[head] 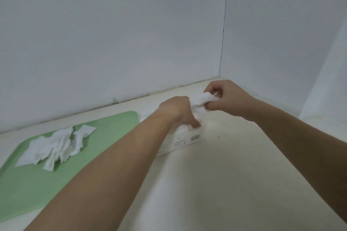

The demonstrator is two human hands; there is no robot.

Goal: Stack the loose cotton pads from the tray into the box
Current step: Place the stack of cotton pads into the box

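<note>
1. Right hand grips a wad of pads above the box.
2. Left hand dips into the box, grip unclear.
3. Loose pads heaped on tray, left of the box.

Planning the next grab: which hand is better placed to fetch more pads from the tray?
Left. The left hand is over the box, on the side nearer the tray, where loose pads lie; the right hand pinches a wad of pads.

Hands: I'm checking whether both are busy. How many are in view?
2: left hand at the box; right hand above it, gripping pads. None seems hidden.
</note>
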